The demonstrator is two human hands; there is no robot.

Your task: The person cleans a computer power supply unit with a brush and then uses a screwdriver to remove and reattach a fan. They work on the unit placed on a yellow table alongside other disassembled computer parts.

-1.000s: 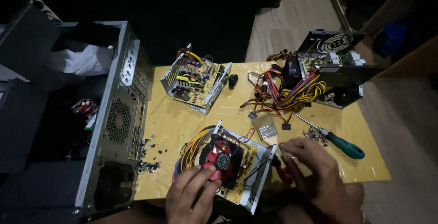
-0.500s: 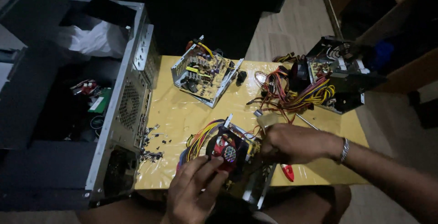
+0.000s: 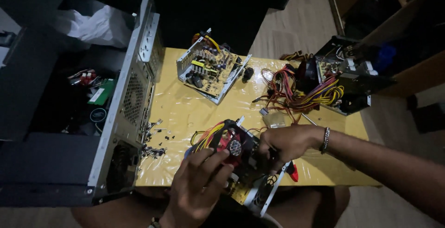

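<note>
Open computer case [image 3: 116, 107] stands at my left on the yellow table [image 3: 185, 112], loose screws [image 3: 155, 140] beside it. Opened power supply [image 3: 232, 163] with its red fan [image 3: 232, 147] sits at the near table edge, straight under me. Step in hand looks like working inside that unit. My left hand [image 3: 199, 181] lies spread on its near side, steadying. My right hand [image 3: 285, 144] is curled at its right edge; what it grips, cannot tell. Next move likely needs fine fingertip work with the unit held steady

Yellow table [image 3: 185, 112] w/ open PSU board [image 3: 211, 68], cable bundle [image 3: 296, 93], loose screws [image 3: 155, 137], fan unit [image 3: 232, 147] at front edge
</note>
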